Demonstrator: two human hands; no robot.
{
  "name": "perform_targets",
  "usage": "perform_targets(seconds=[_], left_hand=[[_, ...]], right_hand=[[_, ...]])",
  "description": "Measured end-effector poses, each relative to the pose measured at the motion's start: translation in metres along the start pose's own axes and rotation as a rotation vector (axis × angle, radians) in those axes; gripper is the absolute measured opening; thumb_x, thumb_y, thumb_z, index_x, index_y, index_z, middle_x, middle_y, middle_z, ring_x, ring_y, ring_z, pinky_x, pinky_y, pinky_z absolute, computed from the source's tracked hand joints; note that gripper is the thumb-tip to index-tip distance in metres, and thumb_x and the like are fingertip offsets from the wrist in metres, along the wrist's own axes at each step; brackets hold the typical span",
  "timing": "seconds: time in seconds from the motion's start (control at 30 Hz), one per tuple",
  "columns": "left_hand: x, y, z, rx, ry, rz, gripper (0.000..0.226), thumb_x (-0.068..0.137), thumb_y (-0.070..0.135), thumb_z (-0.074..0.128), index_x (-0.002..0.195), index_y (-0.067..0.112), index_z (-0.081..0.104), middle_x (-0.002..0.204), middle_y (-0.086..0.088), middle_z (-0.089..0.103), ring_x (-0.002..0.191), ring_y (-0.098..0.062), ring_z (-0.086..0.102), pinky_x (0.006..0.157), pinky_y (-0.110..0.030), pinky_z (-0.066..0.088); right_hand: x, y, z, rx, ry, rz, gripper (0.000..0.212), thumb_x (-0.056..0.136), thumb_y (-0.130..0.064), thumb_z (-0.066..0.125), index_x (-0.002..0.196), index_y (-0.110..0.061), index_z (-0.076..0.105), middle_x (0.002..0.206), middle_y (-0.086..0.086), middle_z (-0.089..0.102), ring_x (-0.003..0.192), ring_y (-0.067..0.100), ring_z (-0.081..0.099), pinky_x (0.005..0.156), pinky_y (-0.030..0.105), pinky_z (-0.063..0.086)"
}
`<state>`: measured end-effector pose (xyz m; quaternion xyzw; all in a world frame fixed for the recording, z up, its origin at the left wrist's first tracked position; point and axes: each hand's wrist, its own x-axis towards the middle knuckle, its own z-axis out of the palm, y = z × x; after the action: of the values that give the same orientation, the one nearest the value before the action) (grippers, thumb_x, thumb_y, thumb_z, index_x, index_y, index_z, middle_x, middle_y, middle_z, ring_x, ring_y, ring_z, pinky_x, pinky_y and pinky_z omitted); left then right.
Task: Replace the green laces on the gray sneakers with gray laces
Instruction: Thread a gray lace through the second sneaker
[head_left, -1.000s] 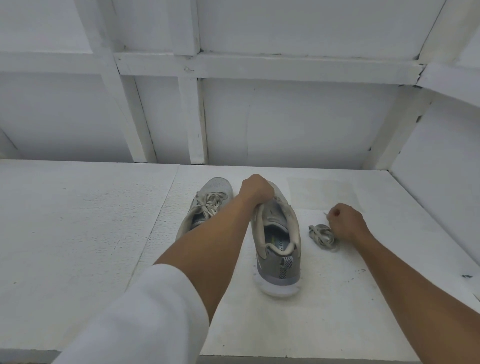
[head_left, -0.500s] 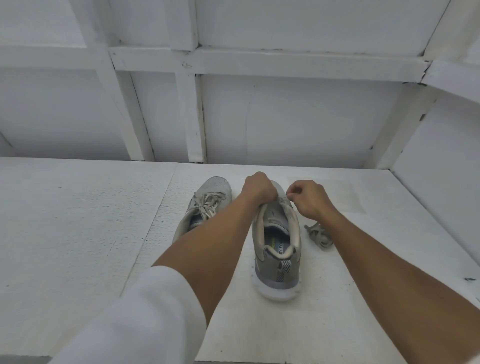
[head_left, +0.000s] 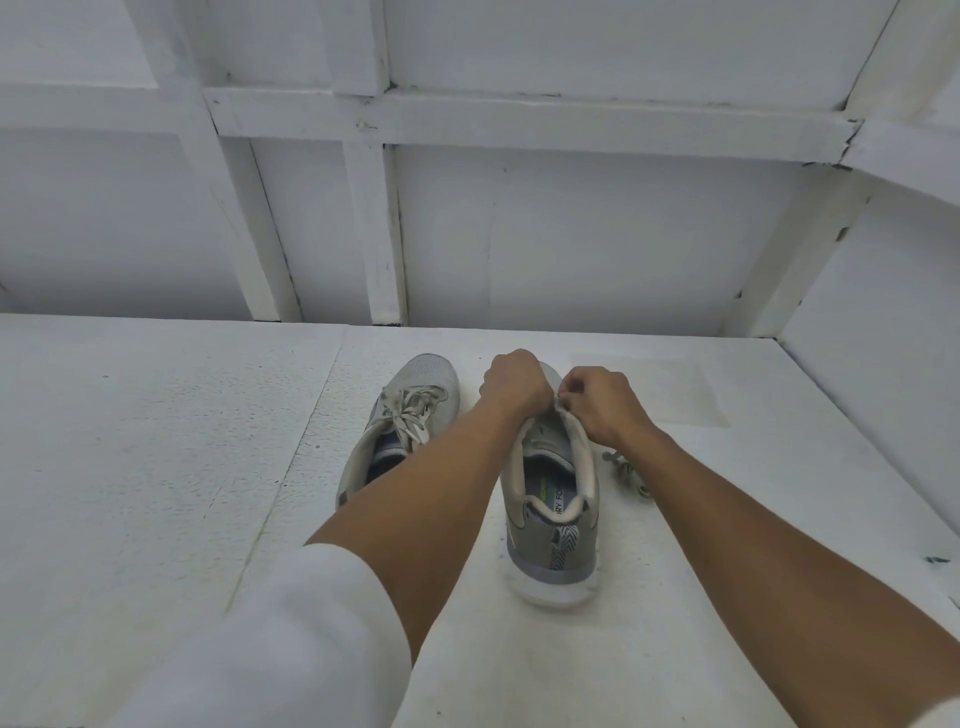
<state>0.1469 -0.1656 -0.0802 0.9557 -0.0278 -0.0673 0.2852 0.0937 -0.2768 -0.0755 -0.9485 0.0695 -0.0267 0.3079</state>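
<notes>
One head-worn wide-angle camera looks forward and down, close over the table (head_left: 156, 467).

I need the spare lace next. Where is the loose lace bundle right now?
In the head view, the loose lace bundle lies on the white table, just right of the held sneaker and right up against the right forearm.

Worktop (head_left: 156, 467): white, rough-grained, running back to a white panelled wall
Seam (head_left: 291, 462): a thin line crossed the worktop from the far edge toward the near edge
Left sneaker (head_left: 415, 384): gray, laced with pale laces, toe pointing away, just right of the seam
Right sneaker (head_left: 556, 519): gray, white-soled, heel nearest, beside the left sneaker
Loose lace (head_left: 626, 473): a small bundle lay just right of the right sneaker
Patch (head_left: 675, 389): a faint squarish mark sat beyond the lace
</notes>
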Motion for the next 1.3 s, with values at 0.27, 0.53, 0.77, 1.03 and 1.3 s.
perform_targets(seconds=[0.27,0.53,0.77,1.03,1.3], left_hand=[[-0.008,0.001,0.003,0.048,-0.005,0.000,0.019,0.080,0.016,0.064,0.095,0.008,0.057,0.112,-0.015,0.063,0.106,-0.031,0.059,0.082,-0.034,0.049],[-0.009,0.002,-0.020,-0.032,-0.077,0.020,0.023,0.092,0.016,0.057,0.109,0.001,0.060,0.117,-0.014,0.062,0.108,-0.029,0.059,0.085,-0.031,0.047],[0.013,-0.012,-0.082,-0.257,-0.182,-0.054,0.041,0.088,0.023,0.071,0.118,-0.001,0.060,0.124,-0.010,0.060,0.111,-0.027,0.061,0.084,-0.041,0.057],[0.006,0.001,-0.088,-0.164,-0.180,0.132,0.027,0.077,0.028,0.081,0.099,0.012,0.076,0.087,-0.006,0.065,0.075,-0.022,0.053,0.067,-0.027,0.046],[-0.007,0.000,-0.078,-0.327,-0.256,-0.006,0.032,0.093,0.029,0.064,0.111,0.002,0.064,0.095,-0.006,0.064,0.073,-0.020,0.061,0.074,-0.032,0.056]], right_hand=[[0.000,0.002,0.000,0.067,0.028,0.062,0.016,0.092,-0.015,0.063,0.093,-0.006,0.075,0.095,0.010,0.071,0.080,0.018,0.057,0.071,0.023,0.038],[0.003,0.005,-0.005,-0.029,-0.073,0.126,0.025,0.095,-0.013,0.054,0.087,0.003,0.072,0.094,0.018,0.070,0.089,0.033,0.063,0.068,0.032,0.044],[0.000,0.005,-0.008,-0.046,-0.097,0.108,0.018,0.094,-0.016,0.060,0.099,-0.006,0.074,0.106,0.015,0.070,0.098,0.028,0.063,0.079,0.027,0.045],[0.000,-0.020,-0.022,0.472,-0.056,-0.054,0.010,0.094,-0.017,0.060,0.098,-0.015,0.069,0.093,-0.007,0.068,0.084,0.003,0.059,0.070,0.019,0.042],[0.001,-0.016,-0.013,0.427,-0.014,0.001,0.011,0.083,-0.016,0.060,0.073,-0.016,0.065,0.075,-0.002,0.066,0.071,0.013,0.055,0.067,0.029,0.043]])
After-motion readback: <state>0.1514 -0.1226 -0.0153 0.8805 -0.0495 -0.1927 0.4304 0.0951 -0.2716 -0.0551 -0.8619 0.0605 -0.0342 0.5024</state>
